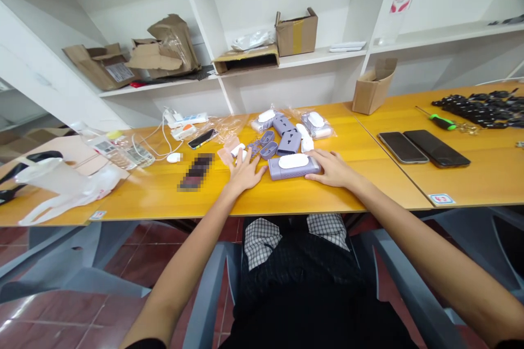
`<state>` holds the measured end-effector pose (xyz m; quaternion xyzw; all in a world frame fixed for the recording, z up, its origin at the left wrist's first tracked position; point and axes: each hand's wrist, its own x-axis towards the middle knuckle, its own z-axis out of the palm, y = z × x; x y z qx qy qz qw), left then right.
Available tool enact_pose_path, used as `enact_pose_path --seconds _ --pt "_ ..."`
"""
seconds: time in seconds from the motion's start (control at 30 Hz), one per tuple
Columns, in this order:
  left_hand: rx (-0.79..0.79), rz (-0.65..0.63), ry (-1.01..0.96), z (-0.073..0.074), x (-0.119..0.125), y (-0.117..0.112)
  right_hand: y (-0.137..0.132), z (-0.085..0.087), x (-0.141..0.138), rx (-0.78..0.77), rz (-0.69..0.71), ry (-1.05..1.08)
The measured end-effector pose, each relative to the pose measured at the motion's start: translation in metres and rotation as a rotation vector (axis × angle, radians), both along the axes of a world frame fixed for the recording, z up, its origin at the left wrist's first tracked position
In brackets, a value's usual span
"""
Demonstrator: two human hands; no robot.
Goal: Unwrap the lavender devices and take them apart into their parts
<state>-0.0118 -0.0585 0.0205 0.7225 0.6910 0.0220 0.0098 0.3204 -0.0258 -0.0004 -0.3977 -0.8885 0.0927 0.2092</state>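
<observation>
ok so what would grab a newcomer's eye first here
A lavender plastic box with a white oval top sits between the left hand and right hand, on the glossy yellow wooden table, among similar lavender parts. On the next table at far right lies a heap of small black items; torn brown cardboard boxes crowd the white shelves above.

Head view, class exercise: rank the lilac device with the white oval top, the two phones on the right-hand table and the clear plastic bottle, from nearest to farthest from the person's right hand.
1. Lilac device: touching the right hand, on its left.
2. Grey phone: to the hand's right, on the next table.
3. Black phone: just beyond it, rightward.
4. Clear plastic bottle: far left.
</observation>
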Motion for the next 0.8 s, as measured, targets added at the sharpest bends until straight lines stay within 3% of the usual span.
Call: enact_pose_path --seconds 0.33,0.47,0.63,0.8 --pt "0.031 -0.016 -0.041 0.002 0.003 0.033 0.014 0.0 -0.005 -0.017 -0.058 -0.015" --pt "0.143 -0.055 -0.081 0.004 -0.001 0.017 0.005 -0.006 0.004 -0.015 -0.07 -0.019" --pt "0.286 -0.143 -0.123 0.004 -0.004 -0.018 -0.017 -0.016 0.022 -0.013 -0.216 -0.08" --pt "0.182 -0.203 -0.211 -0.007 0.001 -0.037 -0.034 -0.017 0.024 -0.08 -0.287 -0.217"
